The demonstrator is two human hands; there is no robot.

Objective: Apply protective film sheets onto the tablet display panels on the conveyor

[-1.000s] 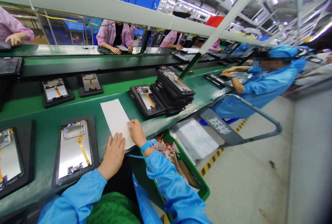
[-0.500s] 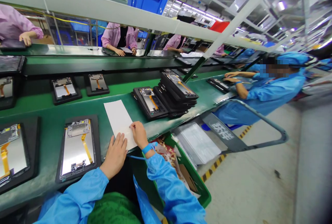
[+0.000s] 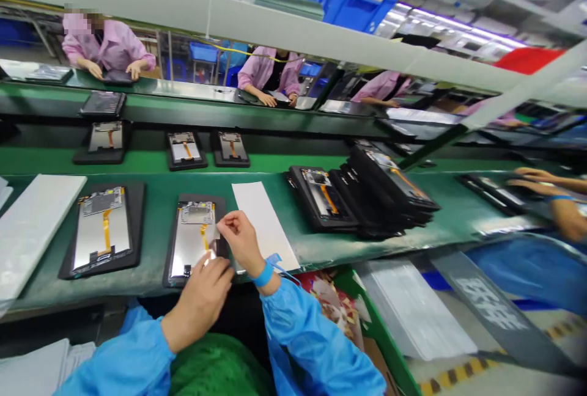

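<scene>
A tablet unit (image 3: 191, 243) with a silver back and an orange ribbon cable lies on a black pad on the green bench. Over its lower edge is my left hand (image 3: 204, 295), its fingers bent and blurred. My right hand (image 3: 241, 240), with a blue wrist strap, pinches something too small to make out above the unit's right side. A white sheet (image 3: 263, 216) lies to the right of that hand. Another open unit (image 3: 103, 231) rests on its pad to the left.
Stacked black pads with units (image 3: 389, 194) stand on the right of the bench. White sheets (image 3: 36, 219) lie far left. A green bin (image 3: 389, 335) of scraps is below the bench edge. Smaller units (image 3: 186, 148) sit on the belt behind. Co-workers' hands show at the right and across.
The view has swung left. Both hands have left the white sheet and are now over the tablet unit to its left, the right hand still pinched.
</scene>
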